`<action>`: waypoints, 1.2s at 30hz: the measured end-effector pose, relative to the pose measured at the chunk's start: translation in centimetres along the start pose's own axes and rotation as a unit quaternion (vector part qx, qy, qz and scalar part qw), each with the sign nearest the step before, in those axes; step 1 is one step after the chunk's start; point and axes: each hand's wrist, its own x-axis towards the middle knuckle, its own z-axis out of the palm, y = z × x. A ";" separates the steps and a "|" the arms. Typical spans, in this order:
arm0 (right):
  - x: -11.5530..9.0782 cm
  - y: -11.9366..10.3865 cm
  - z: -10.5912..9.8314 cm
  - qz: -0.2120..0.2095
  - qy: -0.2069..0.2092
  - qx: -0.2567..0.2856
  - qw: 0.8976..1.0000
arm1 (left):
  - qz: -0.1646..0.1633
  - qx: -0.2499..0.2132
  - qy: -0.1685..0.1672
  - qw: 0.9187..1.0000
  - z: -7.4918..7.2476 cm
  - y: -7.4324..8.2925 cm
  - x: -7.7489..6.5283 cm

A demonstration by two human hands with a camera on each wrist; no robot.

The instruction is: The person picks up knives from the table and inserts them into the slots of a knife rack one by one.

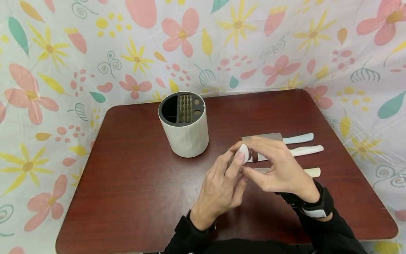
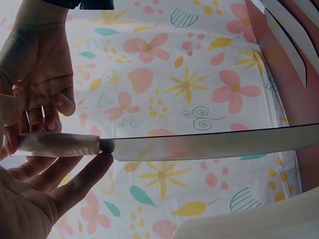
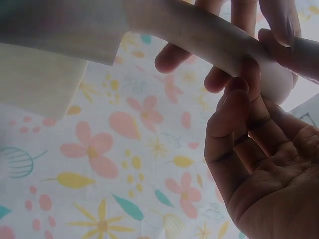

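Note:
Both hands hold a knife [image 1: 244, 150] by its whitish handle, over the right part of the table. In the head view only the rounded butt of that handle shows; the fingers hide the rest. The left wrist view shows its long blade [image 2: 209, 146] reaching away from the hands. My left hand [image 1: 219, 187] grips the handle, one fingertip close to the dark collar by the blade. My right hand [image 1: 279, 165] has its fingertips on the handle from the other side. In the right wrist view its curled fingers [image 3: 234, 109] touch the handle [image 3: 214, 45].
A white ribbed knife block [image 1: 190, 139] with a dark slotted top stands left of the hands. Beyond and under the right hand lie a cleaver with a pale blue handle [image 1: 298, 138], a white-handled knife [image 1: 307, 150] and a cream-handled knife [image 1: 313, 172].

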 end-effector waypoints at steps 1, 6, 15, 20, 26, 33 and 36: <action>0.0 0.0 0.0 -0.001 0.000 0.002 1.000 | -0.001 0.001 0.001 1.000 0.0 0.0 0.0; 0.1 -0.1 0.1 -0.002 0.002 0.004 1.000 | 0.000 0.006 0.005 1.000 -0.1 0.0 0.0; 0.1 -0.2 0.4 -0.011 0.006 0.009 1.000 | 0.010 0.014 0.019 1.000 -0.4 -0.2 -0.2; 0.2 -0.2 0.4 -0.014 0.001 0.014 1.000 | 0.016 0.017 0.025 0.999 -0.5 -0.4 -0.2; 0.3 -0.1 0.4 -0.011 -0.009 0.026 1.000 | 0.017 0.018 0.025 0.999 -0.7 -0.6 -0.1; 0.5 -0.1 0.7 -0.012 -0.009 0.040 0.999 | 0.019 0.028 0.028 0.999 -1.1 -1.0 0.1; 0.5 -0.1 1.0 -0.017 -0.004 0.045 0.999 | 0.020 0.034 0.033 0.999 -1.2 -1.0 0.0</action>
